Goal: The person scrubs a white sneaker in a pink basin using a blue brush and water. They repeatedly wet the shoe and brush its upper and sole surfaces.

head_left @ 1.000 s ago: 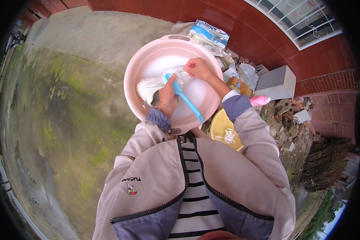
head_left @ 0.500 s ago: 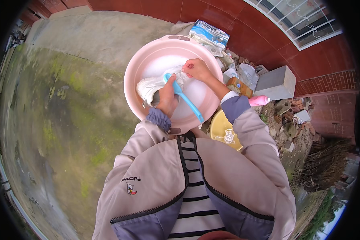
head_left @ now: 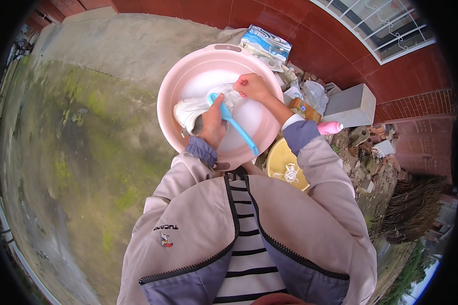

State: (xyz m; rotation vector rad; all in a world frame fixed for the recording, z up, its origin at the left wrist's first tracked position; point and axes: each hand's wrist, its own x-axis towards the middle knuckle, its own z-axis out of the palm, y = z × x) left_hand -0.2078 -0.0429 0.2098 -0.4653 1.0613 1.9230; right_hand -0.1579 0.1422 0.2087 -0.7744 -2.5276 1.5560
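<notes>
A wide pink basin point(head_left: 170, 84) of white suds stands in front of me. My left hand point(head_left: 212, 128) is closed at its near left side, thumb pressed over a light-blue long-handled brush point(head_left: 243, 133) and against a wet white item point(head_left: 184, 109) that looks like a shoe. The brush's handle slants toward the basin's near right rim; its bristles are hidden. My right hand point(head_left: 252, 87) reaches in from the right, fingers pinched together at the white item's far right end. What lies between those fingertips is too small to make out.
A yellow basin point(head_left: 277, 157) with white laces point(head_left: 291, 173) sits near right. Beyond it are a pink bottle point(head_left: 331, 127), a grey block point(head_left: 351, 104), rubble and a blue-white package point(head_left: 267, 43) along the red wall point(head_left: 336, 46). Mossy concrete point(head_left: 86, 137) spreads left.
My right hand has shifted very slightly to the right, its fingers still pinched. The left hand, the brush and the white item hold nearly the same place.
</notes>
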